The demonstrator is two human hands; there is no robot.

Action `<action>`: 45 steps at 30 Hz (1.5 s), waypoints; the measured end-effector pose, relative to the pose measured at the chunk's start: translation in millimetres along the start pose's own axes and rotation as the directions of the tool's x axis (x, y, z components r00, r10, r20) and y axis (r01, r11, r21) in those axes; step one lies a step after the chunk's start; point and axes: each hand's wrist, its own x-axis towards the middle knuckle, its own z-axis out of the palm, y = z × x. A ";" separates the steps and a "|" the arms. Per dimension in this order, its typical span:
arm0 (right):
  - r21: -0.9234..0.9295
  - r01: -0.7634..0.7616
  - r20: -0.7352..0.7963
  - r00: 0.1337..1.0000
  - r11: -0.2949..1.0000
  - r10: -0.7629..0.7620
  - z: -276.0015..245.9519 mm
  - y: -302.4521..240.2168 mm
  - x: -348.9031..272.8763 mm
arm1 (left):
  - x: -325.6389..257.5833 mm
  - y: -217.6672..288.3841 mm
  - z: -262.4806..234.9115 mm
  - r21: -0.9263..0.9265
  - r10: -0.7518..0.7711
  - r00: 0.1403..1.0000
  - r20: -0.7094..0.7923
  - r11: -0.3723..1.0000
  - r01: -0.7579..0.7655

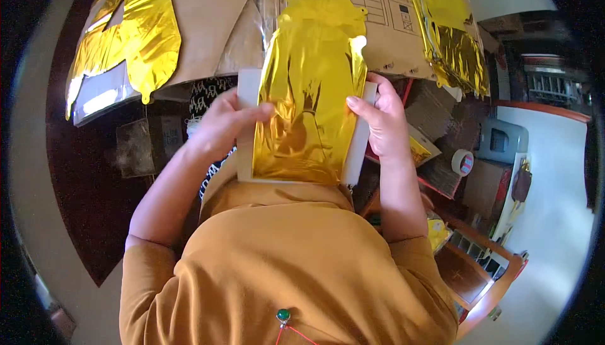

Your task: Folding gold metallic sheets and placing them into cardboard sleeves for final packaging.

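A shiny gold foil balloon (315, 86), flat and uninflated, lies over a pale rectangular board (356, 143) close to my body. Its rounded far end with small tabs rests on the cardboard in front of me. At the left edge, my left hand (230, 118) grips the foil and board, thumb on top and fingers hidden beneath. My right hand (386, 115) pinches the right edge the same way, its thumb pressing on the foil.
Flattened brown cardboard (214, 17) covers the surface ahead. More gold foil (148, 36) hangs over its left part, and a folded gold foil stack (450, 29) lies at the right. To the right are a tape roll (462, 162), a grey-blue plastic stool (502, 140) and a wooden chair (463, 275).
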 end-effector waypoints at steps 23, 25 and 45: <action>-0.366 0.449 0.259 0.890 0.815 -0.375 -2.4 -32.1 -27.8 | -44.4 53.3 0.1 0.641 0.421 0.885 0.196 0.628 -0.441; -0.285 0.300 0.270 0.936 0.910 -0.225 -1.8 -44.6 -31.4 | -49.1 56.7 3.7 0.618 0.377 0.914 0.147 0.686 -0.383; -0.368 0.091 0.264 0.964 0.926 0.010 7.7 -98.5 9.8 | -17.0 109.4 3.2 0.734 0.072 0.993 -0.091 0.679 0.018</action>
